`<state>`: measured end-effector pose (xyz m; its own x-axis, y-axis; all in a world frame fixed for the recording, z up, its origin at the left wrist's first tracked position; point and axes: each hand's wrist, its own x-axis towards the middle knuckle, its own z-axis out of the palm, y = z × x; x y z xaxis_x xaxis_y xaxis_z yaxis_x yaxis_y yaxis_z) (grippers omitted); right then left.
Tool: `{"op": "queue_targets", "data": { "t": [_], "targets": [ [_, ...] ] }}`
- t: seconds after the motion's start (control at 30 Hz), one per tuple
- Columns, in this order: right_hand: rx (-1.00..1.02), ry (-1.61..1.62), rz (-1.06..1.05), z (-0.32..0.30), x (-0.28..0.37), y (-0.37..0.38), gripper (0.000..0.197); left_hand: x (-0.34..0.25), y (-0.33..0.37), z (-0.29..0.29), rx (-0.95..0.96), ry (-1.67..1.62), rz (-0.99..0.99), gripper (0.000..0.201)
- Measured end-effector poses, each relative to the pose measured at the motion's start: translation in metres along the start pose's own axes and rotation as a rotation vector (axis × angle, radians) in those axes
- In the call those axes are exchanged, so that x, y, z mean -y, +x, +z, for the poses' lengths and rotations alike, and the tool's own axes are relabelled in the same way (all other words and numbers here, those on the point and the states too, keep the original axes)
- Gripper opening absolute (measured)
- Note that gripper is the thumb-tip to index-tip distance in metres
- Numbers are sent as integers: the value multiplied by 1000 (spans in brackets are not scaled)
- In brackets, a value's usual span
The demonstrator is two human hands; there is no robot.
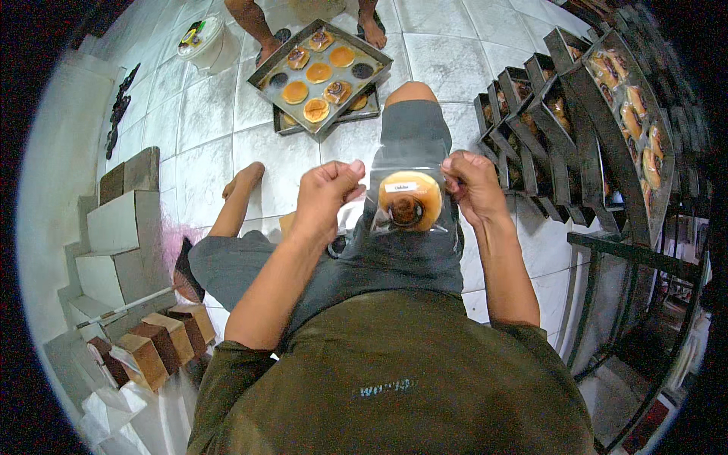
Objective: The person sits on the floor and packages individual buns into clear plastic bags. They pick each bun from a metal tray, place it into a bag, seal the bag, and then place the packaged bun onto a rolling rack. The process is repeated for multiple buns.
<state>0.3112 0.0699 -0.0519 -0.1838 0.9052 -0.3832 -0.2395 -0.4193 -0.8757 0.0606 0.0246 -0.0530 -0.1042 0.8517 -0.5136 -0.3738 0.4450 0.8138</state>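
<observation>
A clear plastic bag point(383, 220) with a round golden bun point(434, 199) inside hangs over my thigh. The bun has a dark brown middle, and a small white label point(402, 187) shows above it. My left hand point(327, 199) is closed in a pinch at the bag's upper left edge. At the upper right edge, my right hand point(475, 183) pinches the plastic between thumb and fingers. The bag's top is stretched between both hands.
Ahead on the tiled floor, a dark baking tray point(345, 64) of round buns rests on another tray point(364, 114). Another person's foot point(371, 30) is beside it. A lidded white tub point(203, 42) stands left. Trays of bread point(629, 121) are stacked right; boxes point(144, 360) sit lower left.
</observation>
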Motion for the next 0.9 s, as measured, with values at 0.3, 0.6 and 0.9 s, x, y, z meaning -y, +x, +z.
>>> {"op": "queue_targets", "data": {
  "t": [0.3,0.6,0.9],
  "targets": [
    [-43,-190,-203,0,32,-40,12,-40,-19,-6,105,225,289,19],
    [-192,-400,55,-42,-74,-92,7,74,-50,-23,169,753,225,23],
    [205,-632,-222,45,-13,-70,41,56,-45,-25,180,810,541,15]
  ]
}}
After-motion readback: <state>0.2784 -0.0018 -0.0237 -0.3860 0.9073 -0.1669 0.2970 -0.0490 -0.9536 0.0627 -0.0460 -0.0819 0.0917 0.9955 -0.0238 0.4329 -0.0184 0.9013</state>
